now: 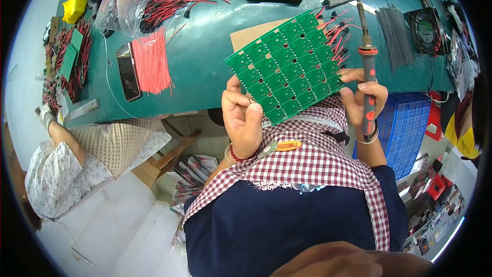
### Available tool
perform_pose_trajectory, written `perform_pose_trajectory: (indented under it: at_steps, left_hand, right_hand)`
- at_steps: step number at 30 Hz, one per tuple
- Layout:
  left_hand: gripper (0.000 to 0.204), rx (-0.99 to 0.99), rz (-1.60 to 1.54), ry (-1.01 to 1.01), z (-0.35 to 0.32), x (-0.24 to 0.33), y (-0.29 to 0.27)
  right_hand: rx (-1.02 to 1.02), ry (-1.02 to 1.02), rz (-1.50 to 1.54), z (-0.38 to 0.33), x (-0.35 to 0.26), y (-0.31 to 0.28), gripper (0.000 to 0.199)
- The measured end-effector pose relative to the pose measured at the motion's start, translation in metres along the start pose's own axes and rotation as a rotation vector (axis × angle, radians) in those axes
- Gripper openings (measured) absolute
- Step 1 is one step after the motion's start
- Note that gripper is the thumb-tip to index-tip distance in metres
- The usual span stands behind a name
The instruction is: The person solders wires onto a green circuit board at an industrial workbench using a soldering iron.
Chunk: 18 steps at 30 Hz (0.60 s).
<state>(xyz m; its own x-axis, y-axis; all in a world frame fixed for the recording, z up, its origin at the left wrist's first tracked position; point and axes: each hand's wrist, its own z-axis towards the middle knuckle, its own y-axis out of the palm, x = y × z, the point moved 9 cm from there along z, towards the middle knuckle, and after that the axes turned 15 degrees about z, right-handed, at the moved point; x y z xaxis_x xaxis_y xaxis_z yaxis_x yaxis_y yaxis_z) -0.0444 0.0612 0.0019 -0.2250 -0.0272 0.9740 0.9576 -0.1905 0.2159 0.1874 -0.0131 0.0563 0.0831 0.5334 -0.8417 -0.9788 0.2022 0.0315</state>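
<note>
Panel (287, 66) of green boards lifted off bench (205, 46), tilted toward face, likely for inspection. Left hand (243, 118) pinches panel's lower left edge, thumb on front. Right hand (364, 97) steadies panel's right edge with fingertips while wrapped around iron (367, 66), tip up, away from panel. Red wires (152, 64) left of panel; grey wires (395, 36) right.

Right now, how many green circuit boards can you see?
2. One big green panel is held up between the left hand and right hand. A smaller green board lies among wires at the table's left end. More may be hidden.
</note>
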Motion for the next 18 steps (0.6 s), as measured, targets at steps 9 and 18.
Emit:
perform_pose_trajectory:
  at_steps: [9, 18]
  left_hand:
    - [0.015, -0.023, -0.037, 0.002, 0.0015, 0.0002, 0.0027]
    - [0.017, 0.010, -0.012, 0.034, -0.0039, 0.0067, 0.0054]
  right_hand:
    - [0.008, 0.024, -0.011, 0.0028, 0.0077, 0.0000, 0.042]
    - [0.036, -0.009, -0.022, 0.0018, 0.0014, -0.0020, 0.041]
